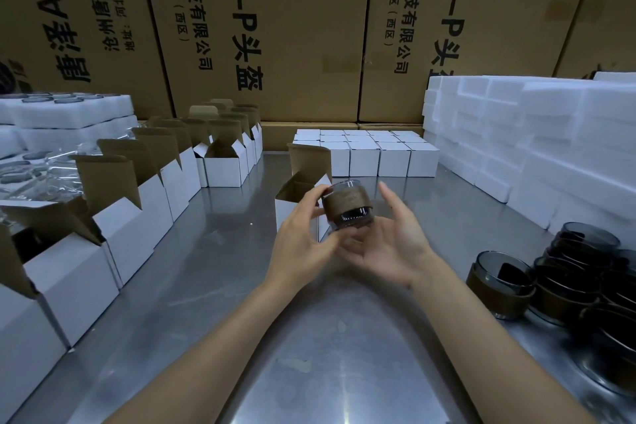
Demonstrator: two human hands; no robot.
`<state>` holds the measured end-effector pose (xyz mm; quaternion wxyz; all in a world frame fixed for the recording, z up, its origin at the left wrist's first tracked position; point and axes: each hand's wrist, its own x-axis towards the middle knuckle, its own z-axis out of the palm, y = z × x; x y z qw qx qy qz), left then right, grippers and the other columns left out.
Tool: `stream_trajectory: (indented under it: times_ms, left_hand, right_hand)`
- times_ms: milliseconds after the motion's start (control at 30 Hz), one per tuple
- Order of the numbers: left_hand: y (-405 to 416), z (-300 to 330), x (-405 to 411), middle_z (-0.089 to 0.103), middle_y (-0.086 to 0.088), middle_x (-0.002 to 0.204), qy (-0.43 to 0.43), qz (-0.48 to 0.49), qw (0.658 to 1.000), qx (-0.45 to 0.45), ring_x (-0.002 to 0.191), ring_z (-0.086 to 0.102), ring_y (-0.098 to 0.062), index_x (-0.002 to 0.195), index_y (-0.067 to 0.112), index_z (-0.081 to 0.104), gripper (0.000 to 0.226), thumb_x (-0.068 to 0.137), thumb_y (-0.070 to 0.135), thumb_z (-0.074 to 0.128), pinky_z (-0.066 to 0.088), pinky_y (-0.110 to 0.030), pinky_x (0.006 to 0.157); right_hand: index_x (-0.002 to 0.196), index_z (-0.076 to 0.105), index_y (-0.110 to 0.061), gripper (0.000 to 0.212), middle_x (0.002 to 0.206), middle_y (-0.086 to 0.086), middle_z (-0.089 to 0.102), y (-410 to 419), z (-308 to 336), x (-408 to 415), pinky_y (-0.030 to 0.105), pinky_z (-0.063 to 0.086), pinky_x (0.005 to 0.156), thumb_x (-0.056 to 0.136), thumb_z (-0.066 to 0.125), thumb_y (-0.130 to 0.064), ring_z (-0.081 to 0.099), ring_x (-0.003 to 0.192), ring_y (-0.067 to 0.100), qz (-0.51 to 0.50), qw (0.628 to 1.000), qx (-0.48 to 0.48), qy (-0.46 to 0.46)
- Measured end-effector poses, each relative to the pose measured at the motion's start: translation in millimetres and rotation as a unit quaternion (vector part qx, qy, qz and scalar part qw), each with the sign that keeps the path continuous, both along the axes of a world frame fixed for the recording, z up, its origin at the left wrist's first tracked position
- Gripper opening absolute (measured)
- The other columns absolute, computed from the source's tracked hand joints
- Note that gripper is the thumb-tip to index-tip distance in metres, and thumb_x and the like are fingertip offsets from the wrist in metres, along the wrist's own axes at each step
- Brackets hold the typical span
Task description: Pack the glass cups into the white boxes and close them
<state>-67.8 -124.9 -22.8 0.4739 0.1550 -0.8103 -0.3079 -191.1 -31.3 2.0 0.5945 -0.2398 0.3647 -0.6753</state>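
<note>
A glass cup with a brown band is held above the steel table at the centre. My left hand grips its left side, thumb and fingers curled round it. My right hand lies under and beside the cup with straight, spread fingers, palm up. Just behind the cup stands an open white box with its brown flap raised. More dark glass cups stand in a cluster at the right.
A row of open white boxes runs along the left. Closed white boxes are stacked at the back. White foam blocks pile up at the right, foam trays at far left. Large cardboard cartons form the back wall.
</note>
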Motion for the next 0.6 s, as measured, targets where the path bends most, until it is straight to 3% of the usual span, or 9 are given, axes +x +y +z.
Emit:
stream_trajectory:
  times_ms: [100,233,333,433,533,600]
  left_hand:
    - [-0.3,-0.3,-1.5,0.059,0.018,0.122,0.02,-0.012,0.999,0.027,0.111,0.059,-0.001,0.129,0.029,0.048,0.062,0.077,0.016,0.08,0.045,-0.007,0.079]
    - [-2.5,-1.7,-0.3,0.047,0.02,0.139,-0.002,-0.018,0.999,0.026,0.128,0.047,-0.003,0.14,0.031,0.038,0.076,0.077,0.025,0.08,0.042,-0.024,0.101]
    - [-0.8,-0.9,0.9,0.035,0.024,0.146,-0.015,-0.01,1.0,0.005,0.131,0.041,-0.001,0.145,0.033,0.029,0.088,0.073,0.039,0.08,0.04,-0.024,0.101]
    - [1.1,0.7,1.7,0.037,0.018,0.146,-0.009,0.0,0.999,-0.035,0.131,0.041,-0.005,0.145,0.027,0.033,0.087,0.072,0.045,0.078,0.041,-0.027,0.103]
    - [1.9,1.0,0.6,0.043,0.006,0.146,-0.007,0.004,0.998,-0.067,0.134,0.041,-0.011,0.143,0.021,0.038,0.079,0.077,0.033,0.078,0.041,-0.035,0.108]
    - [2.0,1.4,0.2,0.049,0.005,0.141,-0.003,0.017,0.996,-0.084,0.13,0.045,-0.01,0.141,0.022,0.042,0.07,0.079,0.031,0.075,0.04,-0.027,0.107]
  right_hand:
    - [0.125,0.06,-0.002,0.067,0.121,0.02,0.062,2.0,0.7,0.0,0.038,0.049,0.092,0.083,0.053,-0.054,0.06,0.103,0.028,0.036,0.999,0.002,-0.003]
    - [0.122,0.06,-0.003,0.058,0.096,0.014,0.067,-3.3,-0.6,5.1,0.025,0.056,0.066,0.076,0.067,-0.037,0.066,0.078,0.02,-0.033,0.997,-0.035,0.054]
    - [0.124,0.058,-0.002,0.061,0.081,0.007,0.067,-5.2,-5.1,6.8,0.02,0.049,0.052,0.073,0.073,-0.03,0.062,0.062,0.012,-0.099,0.989,-0.049,0.097]
    - [0.126,0.056,-0.002,0.066,0.078,0.004,0.066,-5.0,-7.3,4.5,0.019,0.047,0.05,0.07,0.076,-0.031,0.061,0.059,0.009,-0.111,0.987,-0.042,0.106]
    - [0.124,0.057,-0.003,0.062,0.082,0.005,0.065,-6.0,-7.4,5.9,0.019,0.047,0.05,0.071,0.079,-0.026,0.061,0.059,0.009,-0.106,0.988,-0.049,0.104]
    - [0.119,0.059,-0.007,0.055,0.086,0.006,0.065,-6.6,-6.2,8.5,0.02,0.05,0.054,0.071,0.078,-0.025,0.062,0.064,0.009,-0.097,0.988,-0.054,0.108]
